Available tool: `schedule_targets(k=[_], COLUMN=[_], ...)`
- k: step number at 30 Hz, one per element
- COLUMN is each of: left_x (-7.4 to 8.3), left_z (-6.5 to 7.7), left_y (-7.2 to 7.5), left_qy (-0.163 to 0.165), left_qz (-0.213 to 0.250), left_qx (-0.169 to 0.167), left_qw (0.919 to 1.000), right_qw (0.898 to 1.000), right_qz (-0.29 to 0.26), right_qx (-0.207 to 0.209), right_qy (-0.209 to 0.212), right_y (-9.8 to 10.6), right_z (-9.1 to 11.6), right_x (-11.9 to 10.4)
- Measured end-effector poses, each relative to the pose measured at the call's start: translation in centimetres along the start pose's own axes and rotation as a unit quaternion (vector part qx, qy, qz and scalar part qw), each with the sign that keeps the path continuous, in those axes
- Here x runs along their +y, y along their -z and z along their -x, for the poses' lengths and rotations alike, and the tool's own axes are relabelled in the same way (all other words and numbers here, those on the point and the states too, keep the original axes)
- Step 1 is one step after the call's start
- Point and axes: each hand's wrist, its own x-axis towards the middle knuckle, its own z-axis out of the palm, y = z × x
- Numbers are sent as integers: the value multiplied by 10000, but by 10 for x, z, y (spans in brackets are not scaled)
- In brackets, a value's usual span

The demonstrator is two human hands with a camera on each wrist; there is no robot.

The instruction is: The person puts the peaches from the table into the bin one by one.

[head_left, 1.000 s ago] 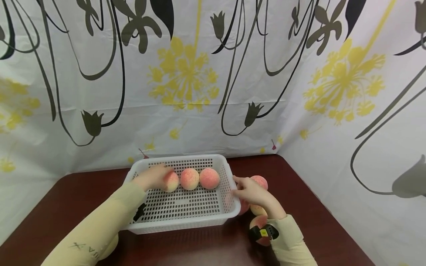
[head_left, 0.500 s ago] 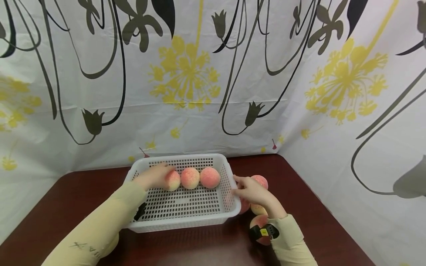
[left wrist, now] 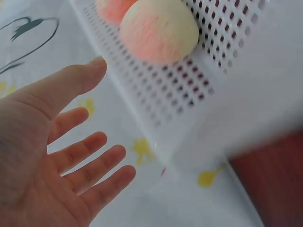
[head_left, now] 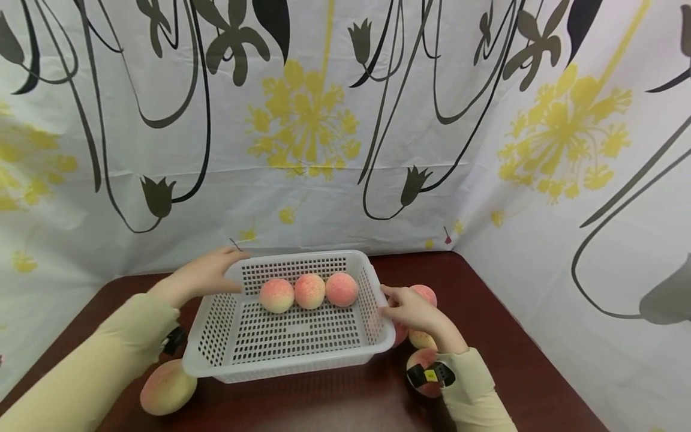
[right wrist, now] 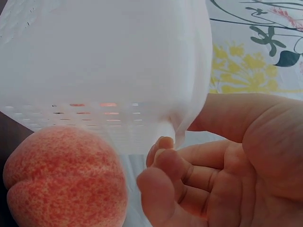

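Three pink-and-yellow peaches sit in a row inside the white plastic basket (head_left: 286, 360): a left peach (head_left: 277, 296), a middle peach (head_left: 310, 291) and a right peach (head_left: 342, 290). My left hand (head_left: 202, 277) hovers by the basket's back left corner, holding nothing. In the left wrist view its fingers (left wrist: 102, 161) are spread and apart from the basket, with the left peach (left wrist: 158, 30) beyond the thumb. At the right end, my right hand (head_left: 412, 309) pinches the basket's rim (right wrist: 194, 94) between thumb and curled fingers.
Outside the basket, one peach (head_left: 168, 387) lies at the left front. Several more are at the right, among them a peach (head_left: 423, 372) partly behind the right wrist and a peach (right wrist: 66, 177) near the basket wall. A patterned cloth (head_left: 324, 210) stands behind the dark table (head_left: 302, 402).
My left hand has let go of the left peach and moved left, out of the basket. That peach stays in the row. My right hand keeps its place on the rim.
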Motion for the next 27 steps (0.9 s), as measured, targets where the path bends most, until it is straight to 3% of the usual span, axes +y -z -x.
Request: schedule_targets(k=[7, 14, 20, 27], left_x=[-28, -50, -59, -61], left_z=[66, 119, 142, 152], left_y=[18, 10, -8, -29], left_qy=[-64, -59, -223, -112], left_qz=[185, 297, 705, 1116], left_qx=[360, 100, -455, -851], left_qw=[9992, 9995, 9962, 9900], right_qw=[9999, 9999, 9997, 9994], right_qz=[63, 144, 237, 339], right_qx=[-68, -45, 4, 49], right_qy=[-94, -50, 8, -47], right_y=[-9, -6, -4, -4], right_z=[-1, 0, -4, -5], right_x=[-1, 0, -2, -4])
